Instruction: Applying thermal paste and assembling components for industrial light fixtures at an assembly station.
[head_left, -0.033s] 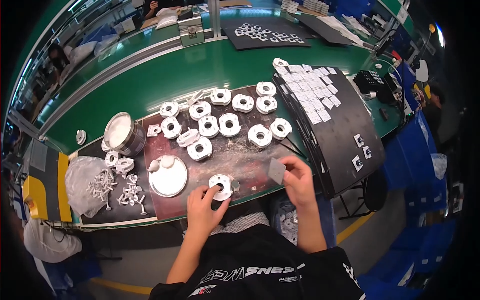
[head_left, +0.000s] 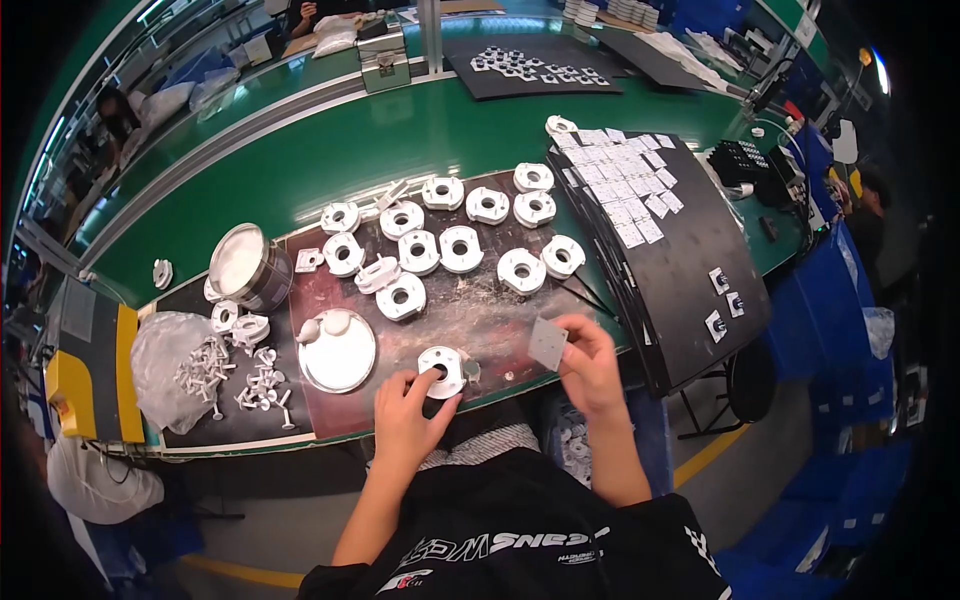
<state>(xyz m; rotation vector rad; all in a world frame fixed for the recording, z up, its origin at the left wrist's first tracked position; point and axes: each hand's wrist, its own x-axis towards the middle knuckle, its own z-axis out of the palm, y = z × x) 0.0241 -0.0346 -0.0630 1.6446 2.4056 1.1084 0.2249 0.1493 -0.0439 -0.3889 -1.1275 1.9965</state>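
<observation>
Long green table (head_left: 330, 150) runs across the view from 9 to 2 o'clock. At 3 o'clock a large black tray (head_left: 690, 270) holds rows of small grey square pads at its top end. Centre, a worn brown work mat (head_left: 480, 320) carries about a dozen white ring-shaped plastic housings (head_left: 460, 248), spread loosely from 11 to 1 o'clock. At 9 o'clock of the mat sits a round metal tin (head_left: 245, 268), below it a flat white round dish (head_left: 338, 350). Clear plastic bag and a pile of small white pins (head_left: 235, 375) lie at 8 o'clock.

Left hand (head_left: 408, 420) sits at the mat's 6 o'clock edge, fingers curled around one white ring housing (head_left: 441, 370), thumb and forefinger pinching its rim, pressing it flat on the mat. Right hand (head_left: 590, 365) is just at 3 o'clock of it, raised, thumb and fingers closed in a pinch on a single grey square pad (head_left: 547, 343), tilted, clear of the housing.

Step judged: pad picked, housing steadied, fitting not yet done. Next move likely calls for bringing the pad to 9 o'clock over the housing, squaring it up, pressing down while the left hand keeps the part from sliding.
</observation>
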